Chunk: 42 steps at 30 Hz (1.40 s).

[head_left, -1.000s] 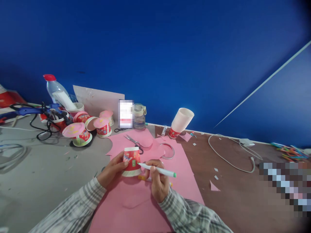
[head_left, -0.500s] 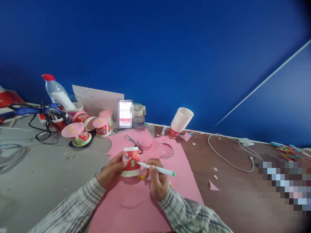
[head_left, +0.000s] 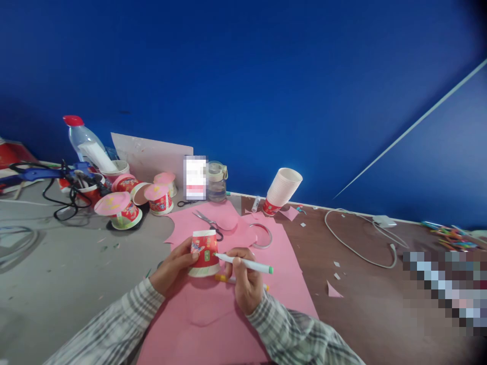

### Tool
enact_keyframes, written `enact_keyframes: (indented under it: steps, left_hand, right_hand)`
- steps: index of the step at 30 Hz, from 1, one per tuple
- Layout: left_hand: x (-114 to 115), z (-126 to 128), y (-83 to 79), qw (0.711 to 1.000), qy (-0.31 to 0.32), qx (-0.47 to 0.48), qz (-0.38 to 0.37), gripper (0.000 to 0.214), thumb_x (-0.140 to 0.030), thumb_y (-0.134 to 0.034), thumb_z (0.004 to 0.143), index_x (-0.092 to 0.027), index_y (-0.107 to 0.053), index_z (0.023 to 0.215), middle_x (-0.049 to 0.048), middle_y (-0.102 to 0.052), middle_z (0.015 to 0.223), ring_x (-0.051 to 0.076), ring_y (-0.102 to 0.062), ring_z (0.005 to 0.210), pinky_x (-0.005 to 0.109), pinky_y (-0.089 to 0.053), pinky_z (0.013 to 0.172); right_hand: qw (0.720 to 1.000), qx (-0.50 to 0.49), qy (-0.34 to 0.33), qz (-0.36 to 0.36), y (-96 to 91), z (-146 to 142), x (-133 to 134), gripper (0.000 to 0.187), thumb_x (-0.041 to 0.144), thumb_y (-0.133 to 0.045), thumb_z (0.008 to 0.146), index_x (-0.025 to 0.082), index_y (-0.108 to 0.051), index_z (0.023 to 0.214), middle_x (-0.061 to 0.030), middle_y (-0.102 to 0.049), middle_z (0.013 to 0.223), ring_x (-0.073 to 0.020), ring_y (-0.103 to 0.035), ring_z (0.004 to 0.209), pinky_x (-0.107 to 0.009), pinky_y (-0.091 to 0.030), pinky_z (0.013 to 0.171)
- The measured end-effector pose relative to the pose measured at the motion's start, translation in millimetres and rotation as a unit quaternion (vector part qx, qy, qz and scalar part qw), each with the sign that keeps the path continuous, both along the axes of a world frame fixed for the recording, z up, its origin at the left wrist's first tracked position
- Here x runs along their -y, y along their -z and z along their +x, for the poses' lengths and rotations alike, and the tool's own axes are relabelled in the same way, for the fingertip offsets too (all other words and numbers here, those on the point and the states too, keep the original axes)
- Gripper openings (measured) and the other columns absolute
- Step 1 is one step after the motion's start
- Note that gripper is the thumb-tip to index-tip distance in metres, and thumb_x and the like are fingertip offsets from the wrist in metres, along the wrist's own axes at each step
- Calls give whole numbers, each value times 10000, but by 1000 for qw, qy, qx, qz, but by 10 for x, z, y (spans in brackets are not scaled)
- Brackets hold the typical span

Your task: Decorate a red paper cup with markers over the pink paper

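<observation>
Upside down above pink paper (head_left: pixel 213 324), a red printed paper cup (head_left: pixel 204 256) is held at its left side by my left hand (head_left: pixel 178 263). My right hand (head_left: pixel 245 284) grips a white felt-tip marker (head_left: pixel 249 263) with a green end; its tip meets the cup's right side beside a green printed patch. Under my right hand lies a yellow marker (head_left: pixel 224 278), partly covered by the fingers. Just behind the cup are open scissors (head_left: pixel 207 219) and a round pink paper piece (head_left: pixel 227 222).
Several red cups with pink paper tops (head_left: pixel 159 192) stand at the left, near a hot glue gun (head_left: pixel 45 173). A roll of tape (head_left: pixel 262 236), a glass jar (head_left: pixel 217 182) and a leaning stack of paper cups (head_left: pixel 282 190) are farther back. A white cable (head_left: pixel 357 261) lies right.
The view has shifted very slightly. My hands, the cup and the marker keep almost the same pose, with the marker tip still at the cup.
</observation>
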State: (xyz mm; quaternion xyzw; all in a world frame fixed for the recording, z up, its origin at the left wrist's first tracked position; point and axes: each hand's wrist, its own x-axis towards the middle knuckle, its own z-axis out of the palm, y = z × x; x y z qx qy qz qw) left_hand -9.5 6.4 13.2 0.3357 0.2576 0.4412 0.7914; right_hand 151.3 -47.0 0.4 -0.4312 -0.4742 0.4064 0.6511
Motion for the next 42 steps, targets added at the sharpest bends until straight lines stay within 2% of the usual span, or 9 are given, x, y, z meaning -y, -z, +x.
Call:
enact_keyframes:
  steps: [7,13,16,21,27,33,39,42]
  left_hand:
    - [-7,-9,17,1000,-5,5,-3,394,-80,-585,643,-138,-603,1033,141,-720,774,326,-628,684,395,-492,573]
    - [-11,-3,33,1000,-6,8,-3,395,-84,-592,627,-123,-607,1020,147,-721,798,340,-626,720,402,-493,599]
    - [-4,-1,28,1000,-6,4,-5,395,-88,-585,634,-122,-601,1028,151,-723,797,343,-626,720,411,-490,604]
    - [-1,-7,20,1000,-7,2,-3,396,-98,-592,635,-133,-597,1029,150,-722,796,347,-626,715,410,-483,591]
    - [-5,2,17,1000,-4,3,4,358,-100,-576,651,-111,-606,1007,159,-715,782,347,-623,710,414,-484,586]
    - [-2,8,-6,1000,-5,6,11,372,-89,-566,650,-100,-599,1020,151,-714,762,337,-625,692,407,-488,576]
    - [-7,-2,38,1000,-3,12,2,388,-88,-563,654,-114,-588,1041,156,-712,803,348,-619,726,427,-488,601]
    - [-10,-10,54,1000,-7,16,-5,396,-78,-574,643,-125,-594,1036,150,-715,812,344,-618,740,414,-491,597]
  right_hand:
    - [1000,-15,-23,10,-33,-5,17,264,403,-485,832,176,-619,815,46,-473,457,-125,-424,375,-224,-412,360]
    - [998,-41,-46,7,-116,-12,31,320,452,-518,794,171,-644,707,61,-417,416,-108,-370,352,-199,-362,346]
    - [998,-53,-37,6,-103,-15,20,318,450,-513,797,174,-643,709,63,-412,414,-108,-369,353,-195,-347,345]
    - [998,-63,-26,16,-30,-14,7,282,432,-487,822,188,-624,786,60,-442,421,-114,-376,355,-214,-364,375]
    - [999,-9,-36,26,-30,1,56,248,391,-493,831,184,-629,847,25,-513,486,-131,-425,383,-217,-363,366]
    - [997,33,-36,58,-39,7,67,224,345,-493,840,169,-632,852,23,-510,500,-128,-436,385,-227,-377,379]
    - [996,34,-49,67,-47,9,48,209,317,-475,852,177,-630,848,29,-500,493,-133,-449,399,-222,-378,381]
    - [996,28,-52,64,-66,16,45,213,328,-480,847,184,-633,813,1,-557,567,-124,-448,398,-233,-402,396]
